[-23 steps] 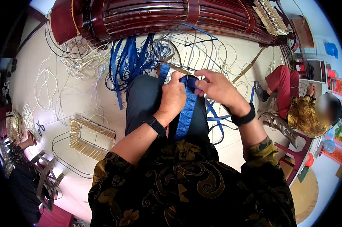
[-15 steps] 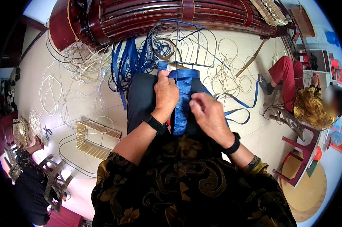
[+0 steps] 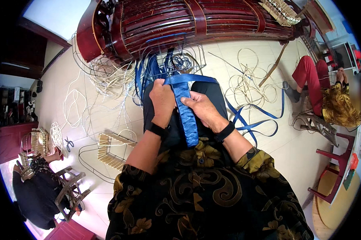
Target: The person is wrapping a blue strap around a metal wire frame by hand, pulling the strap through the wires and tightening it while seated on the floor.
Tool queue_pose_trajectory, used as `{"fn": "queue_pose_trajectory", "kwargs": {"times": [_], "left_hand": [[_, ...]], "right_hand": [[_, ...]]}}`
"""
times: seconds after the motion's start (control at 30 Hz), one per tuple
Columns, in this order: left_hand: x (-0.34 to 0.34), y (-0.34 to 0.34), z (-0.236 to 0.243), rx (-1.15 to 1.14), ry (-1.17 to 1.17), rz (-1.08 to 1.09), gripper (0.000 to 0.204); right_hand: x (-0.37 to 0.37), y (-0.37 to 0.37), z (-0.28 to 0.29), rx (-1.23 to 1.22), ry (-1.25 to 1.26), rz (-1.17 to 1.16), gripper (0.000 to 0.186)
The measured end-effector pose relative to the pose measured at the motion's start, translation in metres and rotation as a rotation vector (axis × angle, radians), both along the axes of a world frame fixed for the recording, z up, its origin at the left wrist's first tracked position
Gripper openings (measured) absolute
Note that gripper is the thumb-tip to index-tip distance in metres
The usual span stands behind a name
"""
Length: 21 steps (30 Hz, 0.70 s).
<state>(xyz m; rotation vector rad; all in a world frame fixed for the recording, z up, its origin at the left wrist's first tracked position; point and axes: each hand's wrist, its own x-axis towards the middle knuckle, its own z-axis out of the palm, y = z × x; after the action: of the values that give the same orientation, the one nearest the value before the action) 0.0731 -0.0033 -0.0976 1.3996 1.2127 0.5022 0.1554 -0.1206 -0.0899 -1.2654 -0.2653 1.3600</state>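
Observation:
A long blue piece wound in flat strapping (image 3: 190,134) lies between my thighs, its lower end toward my body. My right hand (image 3: 204,110) is closed on its right side, thumb pressed on the wrapped face. My left hand (image 3: 162,102) is closed beside the upper end, on a blue flat strap (image 3: 202,78) that stretches across the top to the right; its fingertips are partly hidden. A thin dark wire frame (image 3: 200,64) extends beyond my hands, blurred.
Blue straps (image 3: 148,72) are heaped beyond my left knee. Pale cord (image 3: 256,78) lies coiled on the floor at right. A dark red slatted bench (image 3: 160,20) spans the far side. A partly wrapped frame (image 3: 108,154) is at left. Seated people flank both sides.
My right hand has closed on the wrapped blue piece, where it was apart before. The strap now stretches out to the right over the top. The wire frame has tipped farther away.

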Motion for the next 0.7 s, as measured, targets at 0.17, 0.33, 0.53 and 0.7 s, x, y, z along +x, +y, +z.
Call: {"fn": "queue_pose_trajectory", "kwargs": {"times": [0.17,0.33,0.53,0.7], "left_hand": [[-0.021,-0.001,0.011,0.103,-0.065,0.128,0.015],[-0.041,-0.001,0.003,-0.083,-0.231,0.257,0.012],[-0.054,0.001,0.002,-0.241,-0.359,0.306,0.031],[-0.062,0.002,0.003,-0.431,-0.454,0.389,0.024]], "right_hand": [[-0.022,-0.005,0.008,0.154,0.175,0.009,0.023],[-0.032,-0.011,0.022,0.230,0.367,0.035,0.032],[-0.025,0.000,0.018,0.225,0.602,0.161,0.062],[-0.030,-0.003,0.019,0.100,0.497,0.125,0.065]]}}
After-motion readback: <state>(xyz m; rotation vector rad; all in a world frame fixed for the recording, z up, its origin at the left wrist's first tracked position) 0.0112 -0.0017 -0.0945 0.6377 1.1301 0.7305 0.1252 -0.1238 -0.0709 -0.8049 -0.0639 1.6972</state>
